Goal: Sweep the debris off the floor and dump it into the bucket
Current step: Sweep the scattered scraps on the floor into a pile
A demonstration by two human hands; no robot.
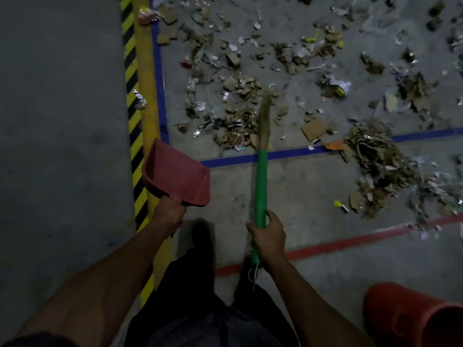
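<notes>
Here, the left hand (167, 214) curls its fingers round the handle of a pink dustpan (175, 175) and holds it up off the grey floor (288, 196). The pan's open side points away from the person, and nothing can be seen in it. The right hand (268, 237) grips the green handle of a broom (261, 169). The broom's brown brush end points ahead and reaches into the debris (240, 121). The debris is bits of cardboard, paper and shiny foil, spread over the floor inside blue tape lines (250, 159). A bigger heap lies to the right. An orange bucket (411, 316) stands at the bottom right, near the person's right arm, well apart from the mess. A yellow and black striped strip (134, 121) runs along the left.
</notes>
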